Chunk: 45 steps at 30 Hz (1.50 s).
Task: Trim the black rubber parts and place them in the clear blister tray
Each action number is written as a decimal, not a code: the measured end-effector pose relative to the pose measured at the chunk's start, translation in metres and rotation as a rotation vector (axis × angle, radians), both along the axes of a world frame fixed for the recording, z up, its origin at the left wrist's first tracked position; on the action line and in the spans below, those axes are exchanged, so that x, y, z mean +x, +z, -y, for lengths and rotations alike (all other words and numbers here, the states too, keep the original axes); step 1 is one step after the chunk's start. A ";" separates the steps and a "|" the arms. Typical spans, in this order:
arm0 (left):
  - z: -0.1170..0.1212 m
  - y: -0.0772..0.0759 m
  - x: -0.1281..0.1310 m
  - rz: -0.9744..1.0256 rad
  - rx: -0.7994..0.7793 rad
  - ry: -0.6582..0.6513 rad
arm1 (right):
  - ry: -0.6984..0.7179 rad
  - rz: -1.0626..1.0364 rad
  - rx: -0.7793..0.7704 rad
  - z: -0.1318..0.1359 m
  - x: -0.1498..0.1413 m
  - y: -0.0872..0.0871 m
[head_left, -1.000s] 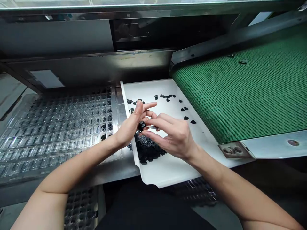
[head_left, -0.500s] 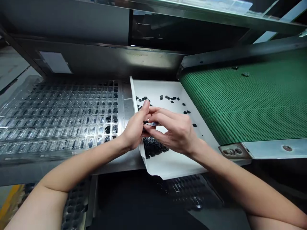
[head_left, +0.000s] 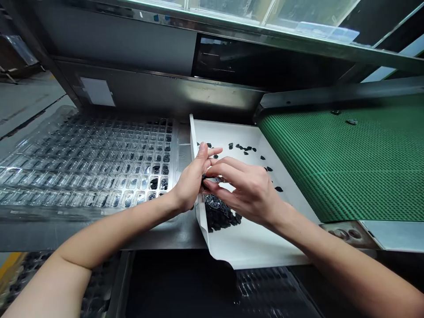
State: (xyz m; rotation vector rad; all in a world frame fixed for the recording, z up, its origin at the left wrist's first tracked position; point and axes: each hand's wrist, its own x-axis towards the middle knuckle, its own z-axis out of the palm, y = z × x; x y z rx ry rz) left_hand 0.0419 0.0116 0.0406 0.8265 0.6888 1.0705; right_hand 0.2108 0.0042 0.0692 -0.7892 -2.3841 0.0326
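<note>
My left hand is cupped over the left edge of the white tray, thumb up and one finger stretched out. Dark bits like the small black parts show at its palm, mostly hidden by the fingers. My right hand meets it from the right, its thumb and fingers pinching a small shiny piece whose kind I cannot make out. Below the hands lies a heap of small black parts. Loose black parts are scattered across the tray's far side.
On the left stand stacked clear blister trays, with black parts in pockets of the right-hand columns. A green conveyor belt runs along the right, carrying a few dark pieces. A metal panel closes off the back.
The view has shifted, so the scene sits lower and further right. Both hands stay together over the tray; the right one still pinches the shiny piece, and one left finger is stretched out further.
</note>
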 end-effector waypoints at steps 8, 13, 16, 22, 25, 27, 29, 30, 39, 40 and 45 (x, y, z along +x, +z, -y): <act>-0.005 -0.007 -0.002 0.038 0.090 -0.159 | 0.114 -0.263 -0.132 -0.005 0.004 -0.003; -0.005 -0.002 -0.013 0.011 0.074 -0.231 | -0.046 -0.563 -0.505 -0.004 0.009 0.007; -0.008 0.000 -0.019 0.008 0.021 -0.271 | -0.061 -0.632 -0.683 -0.007 0.011 0.007; -0.014 -0.001 -0.027 0.005 -0.035 -0.318 | -0.142 -0.580 -0.662 -0.016 0.019 0.000; -0.017 -0.003 -0.029 0.015 -0.066 -0.358 | -0.145 -0.558 -0.684 -0.018 0.023 -0.001; -0.018 -0.004 -0.029 0.017 -0.087 -0.379 | -0.149 -0.549 -0.685 -0.018 0.025 -0.001; -0.019 -0.004 -0.029 0.000 -0.096 -0.390 | -0.155 -0.545 -0.688 -0.018 0.025 0.000; -0.019 -0.005 -0.029 -0.009 -0.098 -0.390 | -0.158 -0.547 -0.694 -0.018 0.025 0.000; -0.014 -0.008 -0.026 0.049 -0.089 -0.304 | -0.070 -0.542 -0.587 -0.015 0.025 0.000; -0.014 -0.009 -0.025 0.054 -0.088 -0.300 | -0.074 -0.550 -0.572 -0.014 0.025 0.001; -0.011 -0.011 -0.023 0.070 -0.085 -0.300 | -0.096 -0.480 -0.477 -0.009 0.031 0.007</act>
